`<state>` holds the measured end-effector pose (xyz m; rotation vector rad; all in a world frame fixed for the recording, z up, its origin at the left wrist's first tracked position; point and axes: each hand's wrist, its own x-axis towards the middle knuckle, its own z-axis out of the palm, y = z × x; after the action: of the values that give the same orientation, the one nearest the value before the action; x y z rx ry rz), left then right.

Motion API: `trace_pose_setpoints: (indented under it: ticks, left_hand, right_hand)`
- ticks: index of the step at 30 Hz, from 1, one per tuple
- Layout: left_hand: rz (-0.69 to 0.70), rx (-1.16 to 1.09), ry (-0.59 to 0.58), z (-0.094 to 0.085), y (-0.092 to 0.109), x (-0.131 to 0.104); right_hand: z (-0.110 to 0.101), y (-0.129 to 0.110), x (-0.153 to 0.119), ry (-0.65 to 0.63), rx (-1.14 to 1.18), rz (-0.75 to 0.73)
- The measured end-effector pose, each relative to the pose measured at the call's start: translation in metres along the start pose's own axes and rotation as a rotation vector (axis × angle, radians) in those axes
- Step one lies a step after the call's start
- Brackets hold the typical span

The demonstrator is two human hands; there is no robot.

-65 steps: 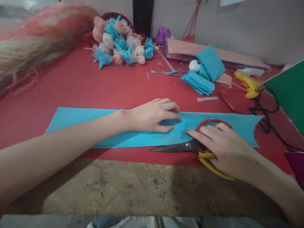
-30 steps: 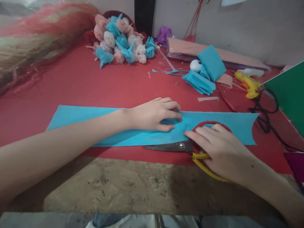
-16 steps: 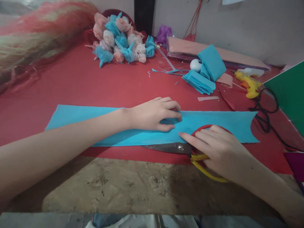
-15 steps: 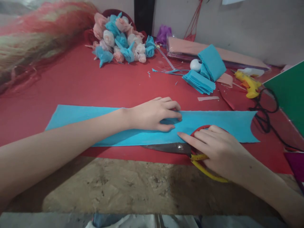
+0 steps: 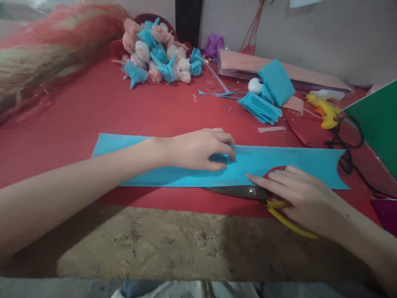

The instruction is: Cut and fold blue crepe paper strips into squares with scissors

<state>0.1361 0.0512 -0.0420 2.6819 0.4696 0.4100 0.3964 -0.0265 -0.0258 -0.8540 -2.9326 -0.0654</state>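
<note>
A long strip of blue paper (image 5: 279, 159) lies across the red table covering. My left hand (image 5: 204, 149) rests on its middle, fingers spread and bent, fingertips on the paper. My right hand (image 5: 291, 188) holds scissors (image 5: 235, 191) by their red and yellow handles, its index finger stretched onto the paper. The dark blades point left along the strip's near edge and look closed. The paper's right end is cut in a curve; my left forearm covers part of its left side.
Paper roses (image 5: 161, 51) are heaped at the back. Folded blue paper (image 5: 260, 107), a white ball (image 5: 255, 85) and a yellow glue gun (image 5: 324, 111) with a black cord lie at right. Pink and green stringy material (image 5: 56, 49) fills the back left.
The blue strip has slid right, its left end moving most. My right hand and the scissors have also shifted right. My left hand has stayed almost in place.
</note>
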Motion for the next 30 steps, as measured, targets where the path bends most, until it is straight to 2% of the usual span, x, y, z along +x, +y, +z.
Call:
trace_pose_setpoints:
  ticks: [5,9,13,18,24,30]
  left_hand:
    - [0.016,-0.005,-0.025,-0.002,0.001,0.0]
    - [0.033,0.002,-0.012,0.003,0.002,-0.001]
    - [0.032,0.063,0.037,0.012,0.002,-0.001]
    - [0.046,0.134,0.042,0.016,0.002,-0.002]
    - [0.044,0.158,0.042,0.016,0.003,-0.002]
    - [0.049,0.161,0.044,0.015,0.003,-0.001]
  right_hand:
    - [0.0,0.02,-0.025,-0.035,-0.071,-0.022]
    - [-0.003,0.029,-0.036,-0.058,-0.041,-0.022]
    - [-0.006,0.029,-0.038,-0.103,-0.07,-0.033]
    - [-0.007,0.023,-0.04,-0.174,-0.11,0.044]
    - [-0.003,0.024,-0.04,-0.11,-0.152,-0.007]
    - [-0.002,0.023,-0.033,-0.13,-0.141,0.003]
